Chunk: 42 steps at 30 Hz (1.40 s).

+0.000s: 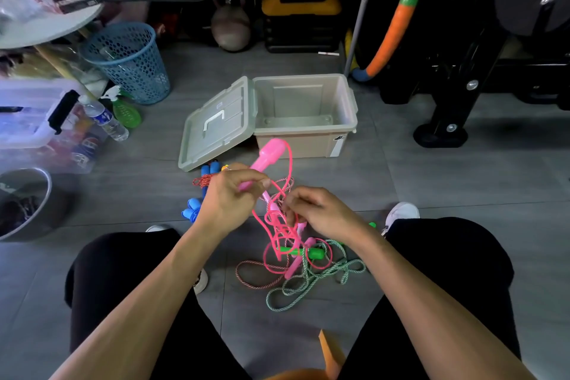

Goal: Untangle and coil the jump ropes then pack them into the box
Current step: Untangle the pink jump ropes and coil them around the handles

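Between our knees, our left hand point(229, 197) grips the glossy pink plastic rope handle point(266, 157), lifted to draw slack. Our right hand point(320, 214) pinches the thin pink cord point(279, 227), working its knot above the green braided rope point(308, 287); beyond, the open beige plastic box point(308, 133) holds nothing yet.

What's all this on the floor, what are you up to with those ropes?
A person sitting on the floor is untangling jump ropes. The left hand grips a pink handle, while the right hand pinches the pink cord in the knot. A green rope and a red-and-white rope lie tangled below. Blue handles lie beside them. The beige box stands open and empty, its lid leaning against it.
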Each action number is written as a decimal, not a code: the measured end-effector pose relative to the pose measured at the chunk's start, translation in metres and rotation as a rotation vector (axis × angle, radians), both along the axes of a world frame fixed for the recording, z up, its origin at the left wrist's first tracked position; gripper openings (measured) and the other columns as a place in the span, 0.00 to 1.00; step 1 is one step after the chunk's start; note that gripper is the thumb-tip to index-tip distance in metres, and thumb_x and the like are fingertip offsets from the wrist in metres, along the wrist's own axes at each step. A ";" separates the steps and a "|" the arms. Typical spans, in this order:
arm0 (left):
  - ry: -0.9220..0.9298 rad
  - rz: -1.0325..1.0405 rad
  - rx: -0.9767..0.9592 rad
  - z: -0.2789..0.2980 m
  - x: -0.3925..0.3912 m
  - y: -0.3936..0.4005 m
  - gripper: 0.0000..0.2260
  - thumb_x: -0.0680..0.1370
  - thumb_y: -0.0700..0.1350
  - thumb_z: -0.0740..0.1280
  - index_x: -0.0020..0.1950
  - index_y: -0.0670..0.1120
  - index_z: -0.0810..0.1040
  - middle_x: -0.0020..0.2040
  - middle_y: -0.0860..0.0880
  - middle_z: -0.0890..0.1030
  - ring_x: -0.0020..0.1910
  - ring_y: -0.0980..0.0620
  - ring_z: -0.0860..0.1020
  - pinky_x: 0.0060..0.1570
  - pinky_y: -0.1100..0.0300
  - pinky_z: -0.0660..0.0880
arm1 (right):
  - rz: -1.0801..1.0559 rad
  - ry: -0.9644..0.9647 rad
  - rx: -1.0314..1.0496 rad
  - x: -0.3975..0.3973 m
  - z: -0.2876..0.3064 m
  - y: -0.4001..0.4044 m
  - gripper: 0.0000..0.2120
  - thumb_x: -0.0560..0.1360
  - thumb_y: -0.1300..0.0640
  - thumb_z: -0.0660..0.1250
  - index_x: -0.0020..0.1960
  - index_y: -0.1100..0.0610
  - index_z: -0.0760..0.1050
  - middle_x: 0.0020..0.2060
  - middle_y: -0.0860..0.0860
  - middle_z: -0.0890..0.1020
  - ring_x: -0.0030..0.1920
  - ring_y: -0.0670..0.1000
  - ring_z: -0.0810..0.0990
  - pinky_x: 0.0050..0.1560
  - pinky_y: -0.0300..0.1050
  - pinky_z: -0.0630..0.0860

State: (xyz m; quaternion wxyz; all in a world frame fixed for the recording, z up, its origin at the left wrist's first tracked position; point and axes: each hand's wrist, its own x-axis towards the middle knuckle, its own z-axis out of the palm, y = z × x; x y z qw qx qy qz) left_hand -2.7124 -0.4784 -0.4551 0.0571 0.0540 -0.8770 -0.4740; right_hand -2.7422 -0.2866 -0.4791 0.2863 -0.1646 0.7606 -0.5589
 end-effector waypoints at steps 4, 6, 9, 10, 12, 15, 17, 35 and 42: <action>0.027 0.371 0.267 0.014 -0.008 -0.019 0.12 0.75 0.37 0.68 0.38 0.53 0.82 0.37 0.52 0.82 0.32 0.61 0.76 0.34 0.67 0.73 | 0.021 0.066 0.186 -0.004 -0.010 0.014 0.13 0.80 0.54 0.62 0.37 0.50 0.75 0.32 0.51 0.81 0.31 0.47 0.76 0.36 0.43 0.72; -0.127 0.385 0.207 0.012 -0.011 -0.031 0.12 0.74 0.40 0.67 0.35 0.54 0.82 0.31 0.55 0.80 0.27 0.62 0.74 0.29 0.68 0.71 | 0.012 0.139 0.234 -0.005 -0.009 0.017 0.13 0.79 0.55 0.62 0.36 0.49 0.75 0.32 0.51 0.79 0.32 0.46 0.74 0.37 0.46 0.72; -0.468 0.131 -0.160 -0.002 -0.007 -0.033 0.06 0.69 0.49 0.68 0.38 0.54 0.85 0.41 0.50 0.83 0.43 0.50 0.79 0.41 0.62 0.72 | -0.015 0.261 0.252 -0.005 0.001 0.020 0.13 0.81 0.56 0.61 0.38 0.52 0.74 0.29 0.51 0.73 0.27 0.43 0.70 0.32 0.47 0.66; -0.517 0.055 -0.276 -0.008 -0.004 -0.029 0.05 0.71 0.48 0.69 0.41 0.54 0.85 0.44 0.49 0.82 0.45 0.48 0.78 0.42 0.62 0.71 | -0.018 0.272 0.247 -0.005 0.004 0.021 0.12 0.81 0.55 0.60 0.39 0.54 0.74 0.29 0.54 0.72 0.26 0.42 0.70 0.31 0.48 0.65; -0.463 -0.007 -0.382 -0.013 -0.001 -0.018 0.04 0.73 0.48 0.70 0.44 0.53 0.84 0.44 0.50 0.81 0.47 0.47 0.77 0.43 0.61 0.71 | 0.006 0.278 0.243 -0.007 0.008 0.023 0.12 0.81 0.55 0.60 0.40 0.55 0.75 0.30 0.59 0.72 0.24 0.42 0.72 0.29 0.49 0.65; -0.240 -0.057 -0.290 -0.006 -0.001 -0.005 0.09 0.72 0.50 0.74 0.51 0.56 0.83 0.43 0.55 0.77 0.47 0.51 0.75 0.45 0.63 0.68 | 0.088 0.332 0.298 -0.007 0.006 0.019 0.13 0.81 0.54 0.61 0.38 0.50 0.74 0.29 0.54 0.72 0.27 0.46 0.69 0.31 0.50 0.66; -0.133 -0.162 -0.251 -0.008 -0.001 0.002 0.15 0.71 0.51 0.75 0.57 0.53 0.83 0.47 0.52 0.79 0.47 0.53 0.76 0.48 0.64 0.68 | 0.112 0.355 0.299 -0.006 0.006 0.016 0.11 0.80 0.54 0.62 0.39 0.50 0.75 0.29 0.51 0.74 0.30 0.47 0.68 0.33 0.50 0.67; -0.426 -0.026 -0.445 -0.020 -0.006 -0.012 0.10 0.71 0.50 0.72 0.52 0.52 0.83 0.46 0.49 0.79 0.49 0.44 0.78 0.44 0.58 0.73 | 0.016 0.356 0.409 -0.014 0.014 0.044 0.14 0.80 0.52 0.61 0.39 0.59 0.75 0.24 0.43 0.73 0.27 0.44 0.66 0.30 0.38 0.63; 0.000 -0.333 -0.336 -0.025 0.003 0.023 0.14 0.72 0.61 0.63 0.50 0.57 0.83 0.42 0.51 0.78 0.39 0.53 0.73 0.42 0.52 0.75 | 0.148 0.308 0.363 -0.007 0.013 0.030 0.15 0.81 0.51 0.61 0.36 0.54 0.73 0.26 0.49 0.71 0.25 0.44 0.67 0.29 0.43 0.64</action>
